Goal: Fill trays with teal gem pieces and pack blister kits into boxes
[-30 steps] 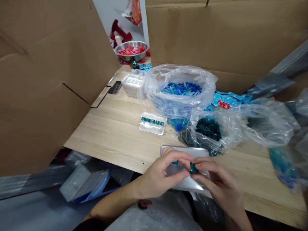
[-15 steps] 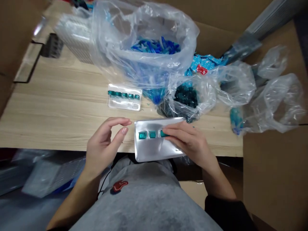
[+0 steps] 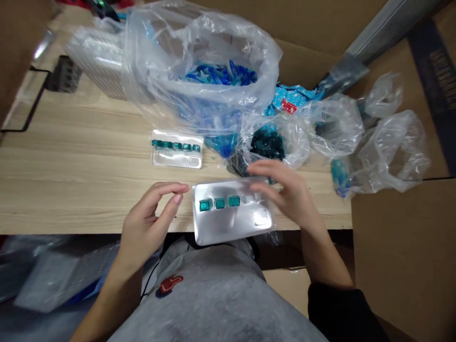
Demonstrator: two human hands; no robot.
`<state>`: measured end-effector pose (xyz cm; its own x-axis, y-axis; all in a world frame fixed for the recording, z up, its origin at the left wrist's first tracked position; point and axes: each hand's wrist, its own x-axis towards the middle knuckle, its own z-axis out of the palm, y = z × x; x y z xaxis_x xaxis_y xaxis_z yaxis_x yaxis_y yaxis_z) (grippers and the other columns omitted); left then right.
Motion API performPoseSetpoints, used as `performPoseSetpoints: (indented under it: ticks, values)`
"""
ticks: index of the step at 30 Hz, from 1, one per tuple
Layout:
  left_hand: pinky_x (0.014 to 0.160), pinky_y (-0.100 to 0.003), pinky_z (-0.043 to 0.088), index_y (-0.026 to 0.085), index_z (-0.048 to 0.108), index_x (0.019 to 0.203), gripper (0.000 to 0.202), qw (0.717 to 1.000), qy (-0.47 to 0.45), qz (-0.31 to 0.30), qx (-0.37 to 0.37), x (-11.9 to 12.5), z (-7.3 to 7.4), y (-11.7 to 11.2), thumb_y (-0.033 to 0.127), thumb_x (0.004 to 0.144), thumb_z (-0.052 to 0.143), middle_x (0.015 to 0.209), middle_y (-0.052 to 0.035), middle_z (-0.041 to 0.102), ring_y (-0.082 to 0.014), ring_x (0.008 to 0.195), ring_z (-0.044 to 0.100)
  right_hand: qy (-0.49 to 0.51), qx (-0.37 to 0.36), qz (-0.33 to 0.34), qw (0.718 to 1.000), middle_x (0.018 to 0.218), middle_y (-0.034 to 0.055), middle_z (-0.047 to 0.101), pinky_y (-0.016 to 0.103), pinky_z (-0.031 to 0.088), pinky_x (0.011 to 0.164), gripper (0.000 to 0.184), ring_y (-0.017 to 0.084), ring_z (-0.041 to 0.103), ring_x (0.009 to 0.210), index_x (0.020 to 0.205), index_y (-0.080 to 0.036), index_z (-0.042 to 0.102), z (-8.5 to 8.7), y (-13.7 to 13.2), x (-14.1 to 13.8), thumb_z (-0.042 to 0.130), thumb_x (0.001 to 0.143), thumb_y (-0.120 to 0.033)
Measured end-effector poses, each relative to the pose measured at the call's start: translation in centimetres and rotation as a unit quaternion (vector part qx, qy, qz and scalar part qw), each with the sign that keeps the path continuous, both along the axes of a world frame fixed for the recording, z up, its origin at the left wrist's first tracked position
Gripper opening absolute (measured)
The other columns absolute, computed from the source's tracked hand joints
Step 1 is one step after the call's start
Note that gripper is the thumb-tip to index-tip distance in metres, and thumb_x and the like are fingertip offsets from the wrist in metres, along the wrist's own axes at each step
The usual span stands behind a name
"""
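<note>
A clear plastic tray lies at the table's near edge with three teal square gems set in its top row. My left hand hovers just left of the tray, fingers loosely curved, holding nothing. My right hand is raised over the tray's right end, fingers spread and blurred, empty as far as I can see. Just beyond it sits a clear bag of dark teal gems. A second tray with a full row of teal gems lies farther back.
A large clear bag of blue pieces stands behind the trays. Crumpled empty bags lie at the right. A stack of trays is at back left. Cardboard walls surround the wooden table.
My right hand lifted off the third gem and moved back toward the gem bag. The third gem now sits uncovered in the tray. The left hand barely moved.
</note>
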<state>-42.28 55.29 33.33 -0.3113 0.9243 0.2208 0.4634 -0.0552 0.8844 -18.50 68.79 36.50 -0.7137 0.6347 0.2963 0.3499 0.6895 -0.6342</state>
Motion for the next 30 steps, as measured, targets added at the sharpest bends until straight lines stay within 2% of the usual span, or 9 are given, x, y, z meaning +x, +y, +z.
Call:
performPoseSetpoints:
  ticks: [3,7,11,14,17,21,25,27,30]
  values:
    - [0.089,-0.028,0.05,0.027,0.066,0.099,0.013,1.0,-0.006,0.017,-0.003,-0.3,-0.2,-0.2,0.023,0.091,0.057,0.098,0.0024,0.07,-0.0135,0.097,0.064,-0.089,0.016,-0.124,0.988,0.106,0.0075,0.068,0.038,0.049,0.093,0.02,0.022,0.063,0.101,0.102,-0.02,0.07,-1.4,5.3,0.2,0.055,0.089,-0.016]
    - [0.091,-0.029,0.05,0.026,0.067,0.099,0.013,0.999,-0.014,0.034,-0.013,-0.2,-0.3,-0.5,0.026,0.09,0.058,0.098,0.0018,0.07,-0.0142,0.097,0.065,-0.252,-0.042,-0.125,0.959,0.11,0.0111,0.065,0.039,0.049,0.089,0.038,0.025,0.061,0.094,0.111,-0.018,0.069,-3.8,10.4,-1.0,0.07,0.072,-0.015]
    - [0.09,-0.029,0.051,0.026,0.067,0.098,0.013,0.998,-0.021,0.049,-0.025,-0.4,-0.4,-0.8,0.029,0.09,0.058,0.097,0.0013,0.071,-0.0142,0.095,0.066,-0.275,-0.039,-0.11,0.954,0.103,0.011,0.065,0.037,0.047,0.086,0.031,0.023,0.06,0.088,0.102,-0.016,0.071,-4.3,10.8,-1.3,0.068,0.071,-0.013]
    - [0.088,-0.029,0.052,0.025,0.067,0.098,0.014,0.998,-0.024,0.056,-0.034,-0.7,-0.5,-0.9,0.032,0.09,0.058,0.097,0.0007,0.071,-0.0143,0.094,0.066,-0.203,-0.061,-0.117,0.97,0.087,0.0064,0.065,0.035,0.047,0.082,0.017,0.02,0.059,0.081,0.088,-0.016,0.071,-4.2,10.0,-0.2,0.067,0.072,-0.015]
    - [0.085,-0.03,0.053,0.025,0.067,0.098,0.015,0.998,-0.019,0.058,-0.034,-0.9,-0.3,-0.5,0.034,0.09,0.059,0.095,-0.0001,0.071,-0.0152,0.09,0.067,-0.012,-0.134,-0.183,0.974,0.077,0.001,0.062,0.031,0.051,0.071,0.018,0.014,0.055,0.071,0.088,-0.018,0.069,-4.5,9.3,1.2,0.069,0.072,-0.027]
    - [0.086,-0.03,0.053,0.027,0.067,0.1,0.013,0.999,-0.023,0.025,-0.007,-0.1,0.4,0.7,0.028,0.091,0.059,0.096,0.0004,0.071,-0.0146,0.091,0.067,0.217,-0.281,-0.207,0.911,0.074,-0.0039,0.058,0.029,0.057,0.069,0.036,0.01,0.055,0.068,0.099,-0.023,0.066,-5.0,8.7,2.3,0.073,0.07,-0.042]
    - [0.088,-0.031,0.053,0.026,0.066,0.101,0.014,0.999,-0.009,-0.035,0.039,1.8,2.0,2.4,0.022,0.091,0.057,0.099,0.0001,0.07,-0.015,0.095,0.065,0.29,-0.393,-0.192,0.851,0.097,-0.0011,0.067,0.034,0.06,0.084,0.04,0.012,0.063,0.085,0.095,-0.024,0.067,-4.6,7.7,2.3,0.081,0.064,-0.044]
    - [0.087,-0.031,0.054,0.025,0.066,0.101,0.015,0.996,0.002,-0.068,0.061,2.7,2.7,3.8,0.021,0.092,0.055,0.099,-0.0006,0.07,-0.0151,0.095,0.065,0.305,-0.415,-0.183,0.838,0.111,0.0009,0.067,0.035,0.059,0.09,0.035,0.014,0.064,0.097,0.097,-0.024,0.068,-4.2,7.0,2.0,0.079,0.068,-0.041]
    - [0.087,-0.032,0.054,0.024,0.066,0.102,0.016,0.991,0.008,-0.113,0.077,3.8,3.0,7.0,0.021,0.092,0.053,0.101,-0.0013,0.069,-0.0152,0.097,0.065,0.298,-0.412,-0.171,0.844,0.121,0.0031,0.065,0.036,0.058,0.095,0.03,0.016,0.063,0.107,0.103,-0.023,0.067,-3.6,5.8,1.3,0.072,0.077,-0.038]
